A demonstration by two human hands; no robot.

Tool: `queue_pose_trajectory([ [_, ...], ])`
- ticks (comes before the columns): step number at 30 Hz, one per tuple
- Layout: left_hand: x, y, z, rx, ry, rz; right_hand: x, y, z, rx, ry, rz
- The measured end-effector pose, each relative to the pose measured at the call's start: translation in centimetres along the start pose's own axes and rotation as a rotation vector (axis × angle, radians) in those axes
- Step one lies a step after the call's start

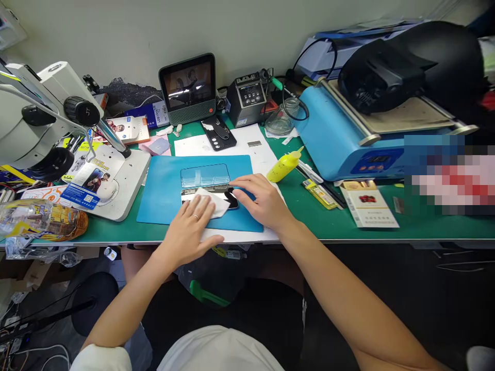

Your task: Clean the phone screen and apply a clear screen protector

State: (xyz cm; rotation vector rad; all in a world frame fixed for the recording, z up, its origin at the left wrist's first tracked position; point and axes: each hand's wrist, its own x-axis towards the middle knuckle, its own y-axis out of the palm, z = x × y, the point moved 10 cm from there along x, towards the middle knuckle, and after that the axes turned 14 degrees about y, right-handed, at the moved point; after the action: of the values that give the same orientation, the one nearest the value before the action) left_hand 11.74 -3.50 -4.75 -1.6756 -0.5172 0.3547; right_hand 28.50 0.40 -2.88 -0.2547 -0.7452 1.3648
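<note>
My left hand [193, 221] lies with its fingers close together on a folded white wipe [220, 206], pressing it onto a phone [232, 200]. The wipe and fingers cover much of the phone. At the phone's right end, the thumb and fingertips of my right hand [263, 198] hold its upper corner. Just behind the phone, a clear phone-sized panel with a dark outline [204, 175] lies flat. Both rest on a blue mat [160, 190]. Another dark phone or case [218, 133] is farther back on white paper.
A white microscope [65, 113] stands at left, near a plastic-wrapped package [42, 219]. Behind are a screen device [187, 87], a control box [246, 98] and a glass jar [282, 118]. At right sit a yellow squeeze bottle [284, 165] and a blue machine [332, 134] bearing a black object.
</note>
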Motion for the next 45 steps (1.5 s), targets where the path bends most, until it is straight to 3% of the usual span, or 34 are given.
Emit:
queue_pose_trajectory([
  [2, 1.2, 0.2, -0.8, 0.003, 0.022, 0.002, -0.1, -0.1, 0.0, -0.001, -0.010, -0.007],
  [5, 1.9, -0.4, 0.3, 0.051, -0.049, -0.026, -0.1, -0.2, 0.0, -0.006, -0.009, -0.010],
  [9, 0.0, -1.3, 2.0, 0.109, -0.167, -0.030, 0.0, -0.3, 0.0, 0.005, -0.004, -0.010],
  [15, -1.6, -1.9, 1.0, 0.161, -0.222, 0.002, 0.3, -0.3, -0.1, 0.029, -0.002, -0.015],
  [21, 1.3, -3.0, 0.7, 0.172, -0.178, -0.012, 0.3, -0.8, -0.3, 0.070, -0.011, -0.043],
  [26, 2.8, -0.4, 0.9, 0.057, -0.105, 0.087, 0.3, -0.9, -0.3, 0.072, -0.012, -0.039],
  [35, 8.2, 1.1, -0.5, 0.000, 0.004, 0.082, 0.2, -1.1, 0.1, 0.085, -0.040, -0.037],
  [38, 7.3, 0.9, -0.6, 0.018, 0.021, 0.108, 0.3, -1.5, -0.1, 0.098, -0.023, -0.055],
  [42, 4.0, -1.1, 0.7, 0.090, -0.152, 0.041, 0.3, -1.5, -0.2, 0.098, -0.010, -0.055],
  [45, 3.8, -0.9, 0.1, 0.086, -0.148, 0.075, 0.3, -1.3, -0.1, 0.095, 0.000, -0.047],
])
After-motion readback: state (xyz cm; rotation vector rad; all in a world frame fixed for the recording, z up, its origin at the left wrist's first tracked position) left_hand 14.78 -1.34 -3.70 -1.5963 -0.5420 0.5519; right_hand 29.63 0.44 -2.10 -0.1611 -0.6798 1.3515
